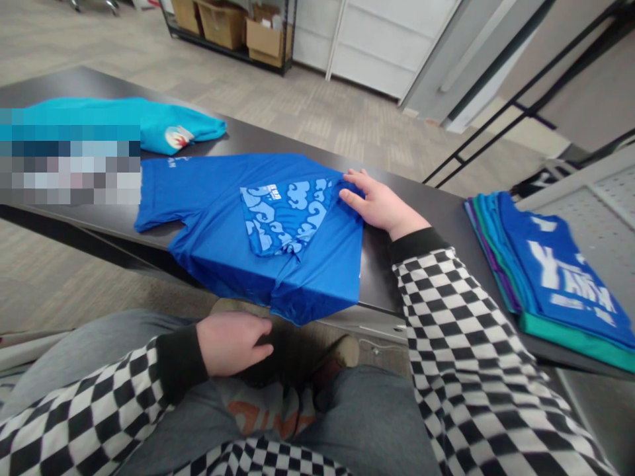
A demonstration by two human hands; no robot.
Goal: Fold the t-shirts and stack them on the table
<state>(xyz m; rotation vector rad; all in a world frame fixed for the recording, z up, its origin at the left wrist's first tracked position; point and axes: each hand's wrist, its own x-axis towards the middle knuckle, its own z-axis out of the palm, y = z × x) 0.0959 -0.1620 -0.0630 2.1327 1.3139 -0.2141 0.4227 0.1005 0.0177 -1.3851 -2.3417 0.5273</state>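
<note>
A blue T-shirt lies spread on the dark table, its near part draping over the front edge. A wave-patterned piece in lighter blue with a small white label shows on it. My right hand rests at the shirt's far right corner, fingertips touching the cloth, thumb and fingers apart. In front of the table and below the hanging cloth, my left hand is in the air over my lap. Its thumb and fingers are apart and hold nothing.
A turquoise garment lies at the table's left, partly blurred out. Several folded shirts are stacked at the right end of the table. Behind stand a shelf with cardboard boxes and a black metal frame.
</note>
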